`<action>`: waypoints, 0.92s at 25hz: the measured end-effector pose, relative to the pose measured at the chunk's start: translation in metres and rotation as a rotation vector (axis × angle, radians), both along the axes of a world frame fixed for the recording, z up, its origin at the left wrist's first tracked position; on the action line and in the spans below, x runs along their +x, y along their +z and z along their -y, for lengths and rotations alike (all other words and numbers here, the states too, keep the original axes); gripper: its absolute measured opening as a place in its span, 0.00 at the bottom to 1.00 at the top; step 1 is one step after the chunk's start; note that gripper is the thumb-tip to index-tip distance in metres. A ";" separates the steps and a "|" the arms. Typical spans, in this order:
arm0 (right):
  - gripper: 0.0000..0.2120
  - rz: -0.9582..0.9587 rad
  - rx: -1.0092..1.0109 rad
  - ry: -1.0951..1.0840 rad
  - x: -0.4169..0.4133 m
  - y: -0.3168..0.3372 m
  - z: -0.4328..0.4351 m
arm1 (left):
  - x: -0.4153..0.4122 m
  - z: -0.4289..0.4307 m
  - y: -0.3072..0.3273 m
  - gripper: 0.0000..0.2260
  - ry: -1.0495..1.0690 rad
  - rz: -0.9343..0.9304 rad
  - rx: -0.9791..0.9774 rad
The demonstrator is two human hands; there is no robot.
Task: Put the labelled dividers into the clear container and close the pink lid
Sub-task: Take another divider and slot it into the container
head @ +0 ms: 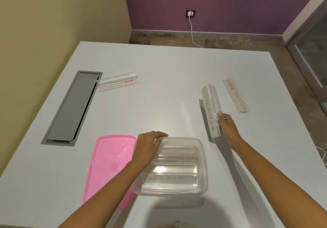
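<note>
Dividers already lie in the clear container (201,157), left hand (148,148) gripping its rim, right hand (228,127) closed on another labelled divider (209,111) above the desk (168,89), pink lid (109,166) off alongside.

- A broad white rectangular worktop (168,89) carries everything here.
- Set flush into its left side: a long grey metal cable hatch (70,107).
- Just beside the hatch's far end lies a clear plastic divider with a red label (118,83).
- Far right, another clear red-labelled divider (235,95) lies flat.
- Near edge: a clear rectangular plastic container (202,167), dividers inside it.
- Touching its left side, a pink plastic lid (108,164) lies flat on the worktop.
</note>
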State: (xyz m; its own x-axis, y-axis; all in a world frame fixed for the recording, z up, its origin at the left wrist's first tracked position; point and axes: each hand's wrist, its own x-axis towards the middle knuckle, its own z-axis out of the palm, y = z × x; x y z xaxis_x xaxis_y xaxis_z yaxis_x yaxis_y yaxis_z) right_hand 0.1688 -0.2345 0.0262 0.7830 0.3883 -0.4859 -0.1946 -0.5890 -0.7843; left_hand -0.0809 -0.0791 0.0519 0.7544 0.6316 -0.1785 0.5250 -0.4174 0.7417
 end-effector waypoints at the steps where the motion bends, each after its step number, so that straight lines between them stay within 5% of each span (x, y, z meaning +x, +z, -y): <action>1: 0.27 -0.059 0.062 0.010 -0.009 0.008 0.003 | 0.000 0.001 0.002 0.11 0.012 0.006 0.013; 4: 0.31 -0.206 0.258 0.039 -0.033 0.031 0.017 | -0.006 0.007 0.008 0.11 0.081 0.046 0.066; 9: 0.15 -0.392 0.438 0.293 -0.069 0.057 0.045 | -0.034 0.015 0.015 0.15 0.195 0.125 0.122; 14: 0.27 -0.228 0.251 0.580 -0.105 0.062 0.052 | -0.069 0.018 0.012 0.14 0.440 0.203 -0.090; 23: 0.30 0.120 -0.112 0.991 -0.146 0.032 0.027 | -0.091 0.018 0.008 0.16 0.582 0.114 -0.149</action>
